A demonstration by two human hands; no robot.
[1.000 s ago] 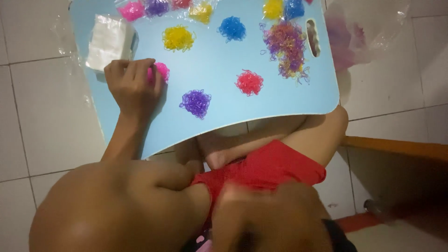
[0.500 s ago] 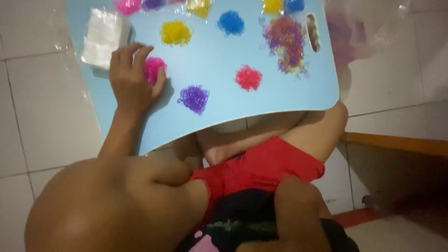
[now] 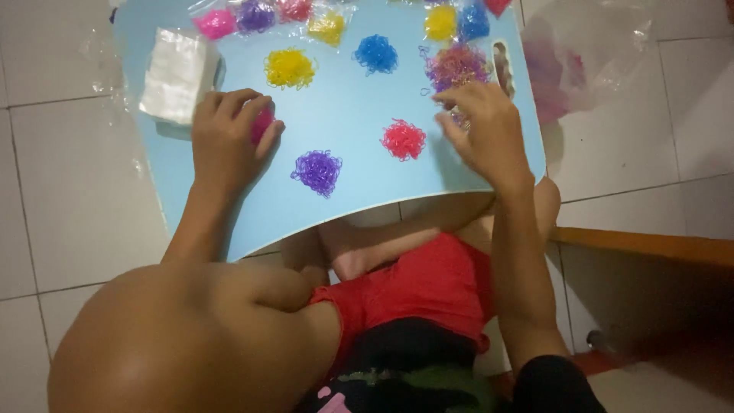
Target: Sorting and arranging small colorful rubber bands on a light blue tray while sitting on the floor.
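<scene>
The left hand (image 3: 225, 141) curls its fingers over the pink band pile (image 3: 262, 122) on the blue counter (image 3: 344, 92), while the right hand (image 3: 483, 131), fingers spread wide, presses the mixed band pile (image 3: 456, 65), so a bump could scatter the piles together.

Hands on blue board (image 3: 359, 92), sorting band piles.
L hand (image 3: 225, 141) covers pink pile (image 3: 262, 122); R hand (image 3: 482, 130) on mixed pile (image 3: 453, 65).

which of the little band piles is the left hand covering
The pink pile, half hidden under the left hand. The yellow, blue, red and purple piles lie uncovered.
</scene>
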